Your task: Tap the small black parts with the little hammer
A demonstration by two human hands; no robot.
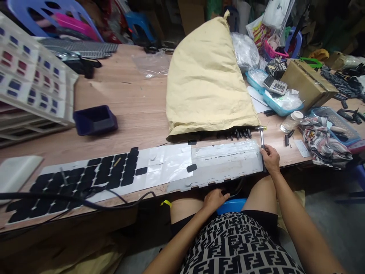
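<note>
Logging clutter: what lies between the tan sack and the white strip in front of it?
In the head view, a row of small black parts lies on the table between sack and strip.

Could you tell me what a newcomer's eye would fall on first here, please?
A big tan paper sack lies on the wooden table. In front of it runs a long white sheet, its left end covered in rows of black pads. The right hand grips a small hammer at the sheet's right end, while the left hand rests below the table edge.
</note>
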